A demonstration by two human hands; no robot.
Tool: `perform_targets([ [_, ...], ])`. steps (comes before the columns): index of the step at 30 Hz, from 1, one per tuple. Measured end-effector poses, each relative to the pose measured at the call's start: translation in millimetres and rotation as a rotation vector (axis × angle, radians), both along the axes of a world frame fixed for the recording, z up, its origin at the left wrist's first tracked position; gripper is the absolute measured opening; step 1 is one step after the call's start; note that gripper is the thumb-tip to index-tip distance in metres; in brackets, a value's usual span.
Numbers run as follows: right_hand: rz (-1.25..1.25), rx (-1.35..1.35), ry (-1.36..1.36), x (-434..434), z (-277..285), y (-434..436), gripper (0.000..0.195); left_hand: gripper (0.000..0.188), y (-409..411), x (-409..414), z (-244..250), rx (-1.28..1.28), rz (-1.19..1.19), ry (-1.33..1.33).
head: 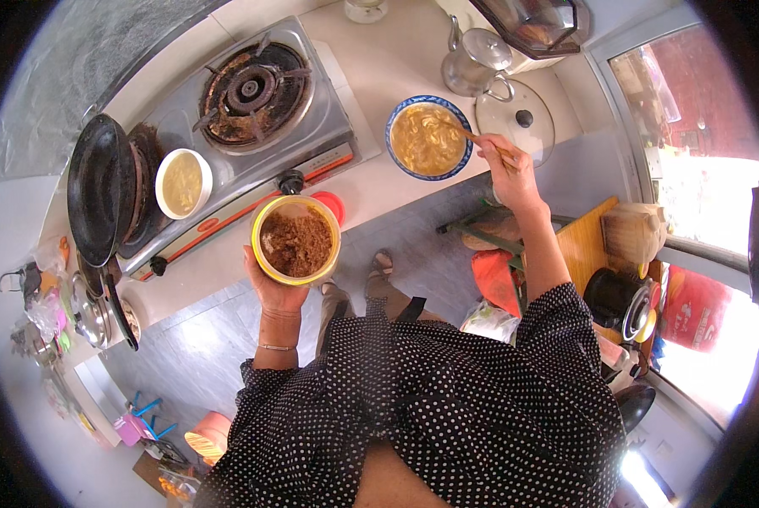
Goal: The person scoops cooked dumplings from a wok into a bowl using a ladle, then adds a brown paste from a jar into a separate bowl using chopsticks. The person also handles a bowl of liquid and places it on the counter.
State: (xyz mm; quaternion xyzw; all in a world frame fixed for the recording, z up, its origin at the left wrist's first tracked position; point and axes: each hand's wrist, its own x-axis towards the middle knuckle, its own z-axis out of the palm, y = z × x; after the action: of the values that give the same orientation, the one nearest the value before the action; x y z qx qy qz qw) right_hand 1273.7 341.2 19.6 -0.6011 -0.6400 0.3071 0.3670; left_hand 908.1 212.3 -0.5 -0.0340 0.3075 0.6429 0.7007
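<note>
My left hand [274, 282] holds a round tub with a yellow rim [333, 257], tilted so its brown sugar-like granules [293, 244] show. Between the fingers of my right hand [512, 174] is a slim wooden utensil [471, 136], perhaps a spoon or chopsticks. Its far end dips into the yellowish, egg-like liquid [424, 143] of a bowl with a blue patterned rim [397, 164]. That bowl stands on the counter, to the right of the gas stove. Partly behind the tub lies a red lid [333, 206].
A gas stove [316, 101] carries a black wok [100, 190] and, beside it, a white bowl of yellowish soup [182, 184]. Behind the patterned bowl stand a metal pot [471, 66] and a glass lid [512, 127]. To my right is a wooden shelf [573, 238].
</note>
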Motion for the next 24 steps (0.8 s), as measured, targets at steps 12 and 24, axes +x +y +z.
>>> perform_targets([
  [12, -0.035, -0.209, 0.281, -38.6, 15.9, -47.2, 0.018, 0.056, 8.1, 6.0, 6.8, 0.000, -0.015, -0.040],
  [24, -0.164, -0.051, 0.336, -23.5, 38.6, -44.7, 0.024, 0.064, 6.9, 0.0, -0.3, 0.015, -0.006, 0.005],
])
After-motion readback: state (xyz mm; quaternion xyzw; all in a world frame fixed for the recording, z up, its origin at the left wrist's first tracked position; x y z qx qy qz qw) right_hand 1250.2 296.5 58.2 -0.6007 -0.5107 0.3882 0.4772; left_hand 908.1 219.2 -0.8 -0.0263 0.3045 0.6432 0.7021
